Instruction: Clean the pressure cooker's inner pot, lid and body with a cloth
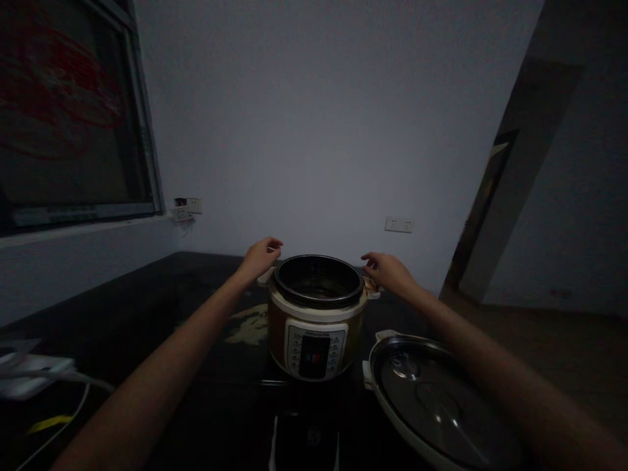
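Both sets of fingers are loosely curled and released, one on each side of an electric pressure cooker (277, 337). It's between them and a bit closer to the camera. The left hand (263, 255) hangs just above and beside the cooker's left handle (266, 277), which is pale and looks like plastic. The right hand (387, 269) is over the other side, fingers bent toward the rim, right by the right handle (373, 294); can't tell if they touch it.

Cooker's a squat drum, gold-brown sides, whitish collar, plus a light control panel (295, 350) with a dark display. Sitting in it between the fingers is a round inner pot (318, 300), dark inside with a shiny lip. Too dim to say what's at the bottom.

The lid (436, 402) is off, nearer the camera than the right fingers and partly behind that forearm. Wide disc, pale edge, glossy metallic face up with a few highlights.

All of it is on a smooth black worktop (216, 399). There's a ragged beige patch (250, 324) nearer me than the left fingers, and well off to their left a blurry white power strip (36, 376) with a cord (78, 405) and yellow tag (50, 424).
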{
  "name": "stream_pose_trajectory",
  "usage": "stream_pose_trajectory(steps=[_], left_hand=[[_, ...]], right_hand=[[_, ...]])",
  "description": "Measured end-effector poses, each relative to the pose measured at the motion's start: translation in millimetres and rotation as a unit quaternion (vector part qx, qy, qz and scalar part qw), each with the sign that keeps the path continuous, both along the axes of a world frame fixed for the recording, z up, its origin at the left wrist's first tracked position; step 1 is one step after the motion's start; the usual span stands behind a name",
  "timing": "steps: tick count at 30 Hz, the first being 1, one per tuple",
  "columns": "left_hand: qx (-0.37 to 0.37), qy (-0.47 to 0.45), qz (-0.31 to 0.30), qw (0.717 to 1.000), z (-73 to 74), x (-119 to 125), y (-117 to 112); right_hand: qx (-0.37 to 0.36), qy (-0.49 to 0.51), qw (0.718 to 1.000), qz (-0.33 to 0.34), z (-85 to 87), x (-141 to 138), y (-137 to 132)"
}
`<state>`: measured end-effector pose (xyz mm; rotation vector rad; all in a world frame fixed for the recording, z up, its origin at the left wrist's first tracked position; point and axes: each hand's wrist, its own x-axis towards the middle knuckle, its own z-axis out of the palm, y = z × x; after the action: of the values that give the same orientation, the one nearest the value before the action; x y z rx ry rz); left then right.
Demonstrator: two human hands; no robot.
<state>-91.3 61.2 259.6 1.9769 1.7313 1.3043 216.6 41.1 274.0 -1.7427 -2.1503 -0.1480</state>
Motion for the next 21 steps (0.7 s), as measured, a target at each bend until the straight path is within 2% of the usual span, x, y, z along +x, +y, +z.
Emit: stream_pose_trajectory(steps=[3,7,15,21], left_hand=[[-0.078,0.092,0.019,0.993,-3.1,-11.0,22.6],[-0.143,0.184,0.021,0.972,-7.1,-10.3,36.6],[-0.203,0.284,0.033,0.937,-10.4,2.8,44.3],[-0.21,0.312,0.035,0.926,-9.3,5.2,42.9]], right_hand=[[-0.036,-0.045,0.998,-0.041,-4.2,-18.0,23.3],[-0.085,-0.094,0.989,-0.078,-8.7,-31.8,35.8],[-0.125,-0.11,0.981,-0.101,-17.2,-34.9,45.6],[-0.127,-0.098,0.982,-0.098,-23.1,-27.4,50.8]])
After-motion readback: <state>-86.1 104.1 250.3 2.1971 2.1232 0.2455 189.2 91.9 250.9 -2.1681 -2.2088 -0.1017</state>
